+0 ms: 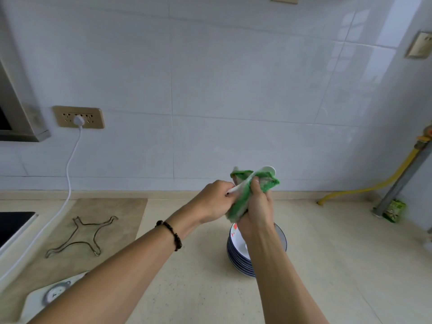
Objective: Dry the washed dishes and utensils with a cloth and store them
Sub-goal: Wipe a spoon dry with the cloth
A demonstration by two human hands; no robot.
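Note:
My left hand [216,199] grips the handle end of a white spoon [269,170], held up above the counter. My right hand [257,203] is closed on a green cloth [240,202] that wraps the spoon's middle; only the bowl tip and a bit of handle show. Below my hands, a stack of several blue-rimmed white plates [236,247] with a red pattern stands on the beige counter [327,253], partly hidden by my right forearm.
A wire trivet [81,237] lies on a mat at left, beside a black cooktop [11,225]. A white cable [70,164] runs from a wall socket [78,117]. A yellow hose [364,185], a metal pipe and a green packet [395,210] are at right.

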